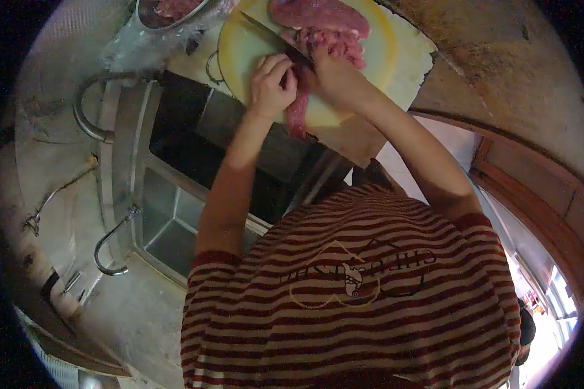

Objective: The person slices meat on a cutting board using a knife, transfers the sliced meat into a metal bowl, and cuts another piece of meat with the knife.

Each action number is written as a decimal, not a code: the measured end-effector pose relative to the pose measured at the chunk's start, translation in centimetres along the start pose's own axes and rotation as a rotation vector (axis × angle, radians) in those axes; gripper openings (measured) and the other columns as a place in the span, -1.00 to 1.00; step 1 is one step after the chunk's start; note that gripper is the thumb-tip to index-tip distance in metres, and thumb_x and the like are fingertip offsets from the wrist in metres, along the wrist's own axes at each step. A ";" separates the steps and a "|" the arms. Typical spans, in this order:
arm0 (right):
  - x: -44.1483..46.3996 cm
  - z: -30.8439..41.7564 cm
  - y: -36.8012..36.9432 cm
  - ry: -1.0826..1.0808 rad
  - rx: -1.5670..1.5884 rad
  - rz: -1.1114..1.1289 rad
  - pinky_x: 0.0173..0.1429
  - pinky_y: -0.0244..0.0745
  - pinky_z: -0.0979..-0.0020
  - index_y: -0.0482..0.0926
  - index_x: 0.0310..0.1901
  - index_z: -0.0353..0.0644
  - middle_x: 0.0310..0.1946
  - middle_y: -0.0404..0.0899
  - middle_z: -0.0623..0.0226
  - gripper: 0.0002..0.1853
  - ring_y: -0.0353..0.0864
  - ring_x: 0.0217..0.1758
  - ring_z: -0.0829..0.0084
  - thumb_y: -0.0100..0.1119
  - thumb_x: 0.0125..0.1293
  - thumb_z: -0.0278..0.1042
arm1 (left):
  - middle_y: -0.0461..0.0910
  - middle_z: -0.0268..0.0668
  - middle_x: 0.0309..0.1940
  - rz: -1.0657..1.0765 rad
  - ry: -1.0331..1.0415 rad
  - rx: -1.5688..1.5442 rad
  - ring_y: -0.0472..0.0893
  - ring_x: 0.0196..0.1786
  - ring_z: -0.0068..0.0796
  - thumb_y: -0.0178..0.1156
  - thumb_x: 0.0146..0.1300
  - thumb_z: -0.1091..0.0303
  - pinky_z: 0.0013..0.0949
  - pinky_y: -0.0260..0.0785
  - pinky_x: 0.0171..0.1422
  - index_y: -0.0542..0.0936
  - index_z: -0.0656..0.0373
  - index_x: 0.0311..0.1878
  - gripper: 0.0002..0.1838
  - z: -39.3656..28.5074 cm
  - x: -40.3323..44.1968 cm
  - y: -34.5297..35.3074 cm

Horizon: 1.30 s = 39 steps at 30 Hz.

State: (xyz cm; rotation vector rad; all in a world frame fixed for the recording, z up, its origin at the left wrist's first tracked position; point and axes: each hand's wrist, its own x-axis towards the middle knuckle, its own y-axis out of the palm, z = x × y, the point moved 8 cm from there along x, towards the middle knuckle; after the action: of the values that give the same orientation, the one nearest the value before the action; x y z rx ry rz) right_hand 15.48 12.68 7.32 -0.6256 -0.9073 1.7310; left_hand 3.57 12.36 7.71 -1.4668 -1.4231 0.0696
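A round cutting board (240, 61) with a yellowish rim lies at the top of the view. My right hand (337, 79) is closed around a knife (266, 31), whose blade points to the upper left over the board. The handle is hidden in that hand. With curled fingers, my left hand (274, 85) presses on a long strip of raw meat (297, 117), just left of the blade. The strip's lower end hangs over the board's near edge. Beyond the knife sit a pile of cut meat pieces (344, 47) and a larger slab of meat (321, 13).
A metal bowl (198, 21) with meat stands at the upper left, beside clear plastic wrap (133, 48). Below the board is a dark sink basin (220, 129), with a second basin (165, 207) next to it. Curved faucets (78, 110) rise at the left.
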 end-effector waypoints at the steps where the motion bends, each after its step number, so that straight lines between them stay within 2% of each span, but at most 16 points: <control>1: -1.7 -0.4 -1.0 -0.036 -0.021 -0.079 -0.35 0.44 0.01 0.28 -0.13 -0.41 -0.53 0.52 -0.15 -0.65 0.55 -0.41 -0.15 0.05 0.25 -0.27 | 0.57 -0.13 -0.22 0.005 -0.001 -0.022 0.54 -0.16 -0.07 0.19 -0.08 0.49 -0.19 0.42 -0.03 0.58 0.25 -0.34 -0.83 0.1 0.1 0.1; 3: -5.3 -0.7 -2.5 0.067 0.077 0.102 -0.39 0.43 0.02 0.27 -0.17 -0.38 -0.60 0.51 -0.10 -0.68 0.54 -0.45 -0.14 0.06 0.25 -0.28 | 0.57 -0.14 -0.22 0.008 -0.012 -0.045 0.54 -0.17 -0.08 0.19 -0.08 0.50 -0.19 0.42 -0.04 0.58 0.24 -0.33 -0.83 0.2 -0.1 0.4; 5: -7.6 -0.9 -3.4 0.173 0.017 0.215 -0.40 0.43 0.02 0.26 -0.21 -0.34 -0.61 0.50 -0.07 -0.72 0.54 -0.45 -0.13 0.06 0.25 -0.30 | 0.56 -0.13 -0.27 -0.038 0.012 -0.032 0.54 -0.21 -0.06 0.17 -0.06 0.49 -0.18 0.43 -0.08 0.56 0.24 -0.37 -0.87 0.1 -0.2 0.3; 8: -9.7 -0.7 -3.3 0.247 0.015 0.304 -0.39 0.43 0.02 0.25 -0.23 -0.32 -0.61 0.50 -0.07 -0.74 0.54 -0.46 -0.12 0.06 0.25 -0.31 | 0.54 -0.11 -0.33 -0.019 0.001 0.019 0.52 -0.25 -0.04 0.17 -0.05 0.49 -0.16 0.42 -0.10 0.53 0.25 -0.42 -0.91 0.0 -0.2 0.1; 12: -8.0 0.2 -2.1 0.174 0.002 0.215 -0.35 0.46 0.03 0.27 -0.21 -0.33 -0.57 0.52 -0.09 -0.73 0.56 -0.41 -0.11 0.08 0.19 -0.35 | 0.49 -0.11 -0.35 -0.011 -0.002 -0.023 0.47 -0.28 -0.07 0.14 -0.12 0.55 -0.16 0.39 -0.18 0.52 0.28 -0.41 -0.87 0.0 -0.1 0.2; 15: -1.5 0.5 0.5 0.139 -0.009 0.154 -0.26 0.48 0.03 0.32 -0.20 -0.38 -0.45 0.54 -0.16 -0.72 0.57 -0.31 -0.12 0.09 0.13 -0.39 | 0.49 -0.11 -0.33 0.012 -0.034 0.007 0.48 -0.26 -0.06 0.14 -0.13 0.55 -0.15 0.40 -0.19 0.51 0.29 -0.42 -0.88 0.0 0.0 0.3; 17: 1.7 2.5 0.3 -0.006 -0.059 0.193 -0.24 0.46 0.02 0.35 -0.21 -0.40 -0.41 0.54 -0.19 -0.72 0.56 -0.29 -0.14 0.09 0.13 -0.37 | 0.51 -0.12 -0.30 -0.020 0.008 0.042 0.50 -0.22 -0.06 0.14 -0.10 0.54 -0.16 0.41 -0.16 0.53 0.28 -0.38 -0.86 -0.7 0.1 -0.5; 20: 0.3 1.1 -1.1 0.097 0.095 0.145 -0.26 0.45 0.03 0.36 -0.22 -0.41 -0.44 0.54 -0.16 -0.71 0.56 -0.31 -0.14 0.11 0.15 -0.35 | 0.58 -0.16 -0.21 0.016 -0.060 0.030 0.56 -0.14 -0.13 0.18 -0.06 0.48 -0.21 0.45 -0.05 0.60 0.22 -0.30 -0.81 0.0 -0.6 -0.1; 22: -3.5 -0.8 -2.0 -0.003 0.028 0.087 -0.28 0.44 0.03 0.34 -0.22 -0.38 -0.49 0.54 -0.13 -0.71 0.55 -0.34 -0.14 0.09 0.19 -0.31 | 0.58 -0.18 -0.21 -0.003 -0.038 0.012 0.56 -0.15 -0.14 0.18 -0.06 0.48 -0.21 0.45 -0.06 0.61 0.21 -0.30 -0.81 0.0 -0.6 0.0; 24: -6.6 -1.8 -3.0 0.167 0.024 0.300 -0.26 0.44 0.02 0.30 -0.22 -0.34 -0.50 0.53 -0.12 -0.74 0.56 -0.34 -0.13 0.06 0.24 -0.31 | 0.58 -0.19 -0.21 -0.026 -0.030 -0.005 0.57 -0.16 -0.15 0.19 -0.05 0.47 -0.22 0.45 -0.07 0.61 0.20 -0.31 -0.82 -0.2 -0.7 0.1; 27: -9.1 -1.0 -4.4 0.213 0.032 0.359 -0.30 0.45 0.02 0.28 -0.23 -0.31 -0.50 0.53 -0.10 -0.75 0.56 -0.37 -0.11 0.05 0.25 -0.31 | 0.57 -0.18 -0.24 -0.046 -0.083 0.005 0.56 -0.18 -0.13 0.20 -0.05 0.47 -0.22 0.44 -0.09 0.59 0.20 -0.34 -0.85 0.0 -0.6 -0.2; 30: -8.1 -0.1 -3.4 0.120 -0.028 0.262 -0.37 0.46 0.03 0.29 -0.19 -0.32 -0.53 0.54 -0.06 -0.76 0.56 -0.44 -0.09 0.04 0.24 -0.35 | 0.50 -0.15 -0.27 -0.005 -0.044 0.016 0.52 -0.24 -0.10 0.14 -0.06 0.50 -0.19 0.42 -0.16 0.55 0.25 -0.36 -0.86 -0.1 -0.8 -0.1; 32: -4.6 -0.1 -0.7 -0.006 -0.041 0.151 -0.33 0.48 0.04 0.31 -0.13 -0.34 -0.49 0.55 -0.07 -0.73 0.57 -0.40 -0.09 0.04 0.22 -0.36 | 0.50 -0.15 -0.28 -0.021 -0.076 0.028 0.51 -0.28 -0.10 0.15 -0.08 0.50 -0.18 0.41 -0.19 0.54 0.25 -0.40 -0.88 0.5 -1.1 0.2; 34: -0.1 2.4 -0.2 -0.063 -0.012 0.118 -0.20 0.47 0.04 0.33 -0.09 -0.36 -0.40 0.55 -0.11 -0.70 0.56 -0.29 -0.10 0.04 0.22 -0.35 | 0.51 -0.15 -0.26 0.011 -0.057 0.057 0.52 -0.27 -0.11 0.15 -0.08 0.50 -0.19 0.42 -0.18 0.55 0.25 -0.38 -0.87 0.3 -1.0 0.2; 37: 2.6 1.7 0.8 0.014 0.029 0.205 -0.12 0.43 0.02 0.34 -0.09 -0.36 -0.36 0.55 -0.13 -0.69 0.55 -0.24 -0.11 0.04 0.23 -0.32 | 0.52 -0.15 -0.22 -0.001 -0.036 0.073 0.54 -0.22 -0.12 0.15 -0.06 0.50 -0.22 0.43 -0.14 0.56 0.23 -0.35 -0.85 -0.2 -0.9 -0.2; 39: 0.4 0.3 -0.3 -0.017 0.026 0.167 -0.13 0.43 0.01 0.34 -0.09 -0.35 -0.38 0.55 -0.13 -0.69 0.55 -0.25 -0.11 0.04 0.24 -0.31 | 0.53 -0.16 -0.21 -0.048 -0.032 0.039 0.55 -0.19 -0.13 0.15 -0.05 0.50 -0.23 0.44 -0.11 0.57 0.23 -0.32 -0.84 -0.4 -1.0 -0.6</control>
State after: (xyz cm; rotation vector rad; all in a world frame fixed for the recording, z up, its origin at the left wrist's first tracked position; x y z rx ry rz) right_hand 15.32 13.00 7.74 -0.6863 -0.8633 1.8964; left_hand 3.13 11.28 7.70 -1.4046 -1.4736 0.0907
